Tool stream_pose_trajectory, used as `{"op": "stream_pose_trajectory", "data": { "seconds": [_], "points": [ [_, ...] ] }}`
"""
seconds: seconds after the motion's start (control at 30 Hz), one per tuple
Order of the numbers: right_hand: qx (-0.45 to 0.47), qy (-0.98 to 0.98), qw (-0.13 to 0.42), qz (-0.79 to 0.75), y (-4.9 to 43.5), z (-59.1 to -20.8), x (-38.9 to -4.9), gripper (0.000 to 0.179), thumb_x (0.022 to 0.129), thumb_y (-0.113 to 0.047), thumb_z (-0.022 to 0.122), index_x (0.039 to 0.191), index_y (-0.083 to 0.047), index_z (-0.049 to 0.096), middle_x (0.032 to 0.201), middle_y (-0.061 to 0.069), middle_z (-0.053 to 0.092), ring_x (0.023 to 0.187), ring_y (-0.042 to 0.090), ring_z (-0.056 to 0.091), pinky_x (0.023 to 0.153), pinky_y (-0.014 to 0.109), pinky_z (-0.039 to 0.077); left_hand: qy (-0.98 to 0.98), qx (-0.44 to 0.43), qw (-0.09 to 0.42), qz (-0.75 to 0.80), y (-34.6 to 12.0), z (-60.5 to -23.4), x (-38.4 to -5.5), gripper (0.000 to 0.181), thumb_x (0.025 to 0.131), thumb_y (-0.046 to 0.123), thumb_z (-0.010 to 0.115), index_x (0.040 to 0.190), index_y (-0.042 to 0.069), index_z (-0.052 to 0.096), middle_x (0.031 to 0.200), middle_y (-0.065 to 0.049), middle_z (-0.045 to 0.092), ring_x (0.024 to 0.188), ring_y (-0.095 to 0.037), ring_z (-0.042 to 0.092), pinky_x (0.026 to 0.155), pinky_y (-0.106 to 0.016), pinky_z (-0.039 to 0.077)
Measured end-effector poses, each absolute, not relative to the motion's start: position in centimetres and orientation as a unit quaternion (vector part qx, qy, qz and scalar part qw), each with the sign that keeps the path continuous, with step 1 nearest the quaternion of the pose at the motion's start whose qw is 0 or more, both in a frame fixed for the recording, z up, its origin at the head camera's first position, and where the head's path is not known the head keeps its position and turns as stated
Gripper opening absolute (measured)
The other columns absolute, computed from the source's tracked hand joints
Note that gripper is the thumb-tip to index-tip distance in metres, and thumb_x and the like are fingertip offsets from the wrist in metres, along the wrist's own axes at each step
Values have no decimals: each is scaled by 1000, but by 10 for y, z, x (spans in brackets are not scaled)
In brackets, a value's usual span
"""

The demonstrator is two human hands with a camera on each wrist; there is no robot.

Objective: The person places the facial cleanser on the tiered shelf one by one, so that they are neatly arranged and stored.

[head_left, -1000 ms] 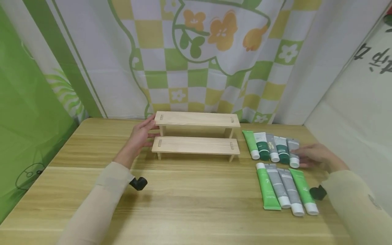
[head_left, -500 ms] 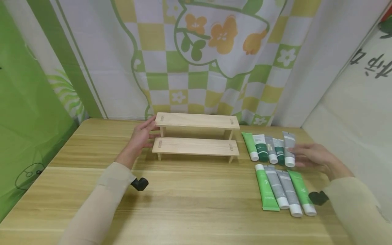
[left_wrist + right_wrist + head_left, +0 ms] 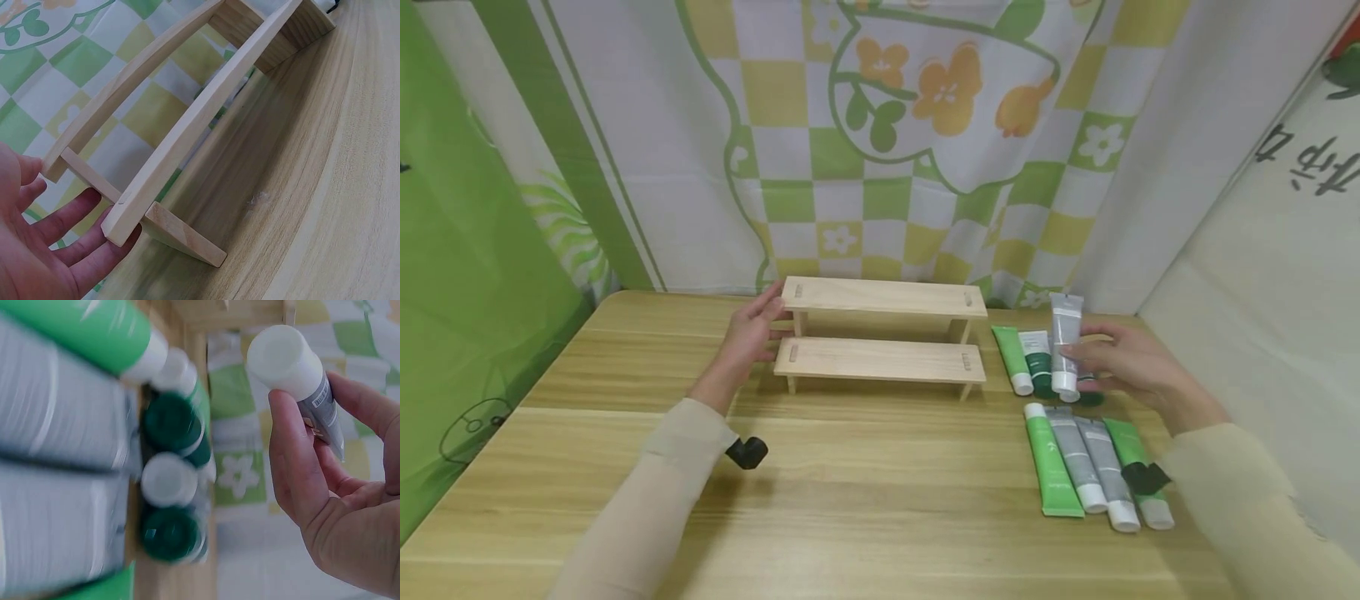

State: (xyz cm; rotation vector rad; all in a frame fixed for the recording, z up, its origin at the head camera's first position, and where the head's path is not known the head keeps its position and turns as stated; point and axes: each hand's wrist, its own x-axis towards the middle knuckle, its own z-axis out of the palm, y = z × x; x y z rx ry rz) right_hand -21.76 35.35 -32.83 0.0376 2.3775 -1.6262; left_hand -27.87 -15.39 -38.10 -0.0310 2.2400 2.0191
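A two-tier wooden shelf [image 3: 880,359] stands on the table against the curtain. My left hand [image 3: 747,335] rests at its left end; in the left wrist view the fairly straight fingers [image 3: 80,215] touch the ends of the planks. My right hand [image 3: 1131,360] pinches a grey tube [image 3: 1066,321] with a white cap, cap down, lifted above the back row of tubes. In the right wrist view thumb and fingers hold its sides near the white cap [image 3: 282,357]. Behind it lie a light green tube [image 3: 1014,358] and a white-and-green tube [image 3: 1037,364]; others are partly hidden.
Nearer the front lies a second row: a green tube [image 3: 1054,462], two grey tubes and another green tube [image 3: 1123,442] beneath the right wrist's camera. A patterned curtain [image 3: 917,200] hangs behind the table [image 3: 850,492]. A white wall sheet [image 3: 1277,275] borders the right side.
My right hand has lifted the grey tube from the right end of the back row and carried it left, tilting it more upright. My left hand has stayed at the shelf.
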Motion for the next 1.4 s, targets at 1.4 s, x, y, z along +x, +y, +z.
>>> {"op": "stream_pose_trajectory", "data": {
  "seconds": [1.4],
  "points": [
    [-82,781,118,-608,136,-281,-273,55,92,-4,72,134,-1,38,125,22,51,109,38,60,86,55,57,762,1,18,648,-150,-384,-279,47,110,37,40,156,36,35,137,-19,55,113,-40,61,71,-37,56]
  ]
}}
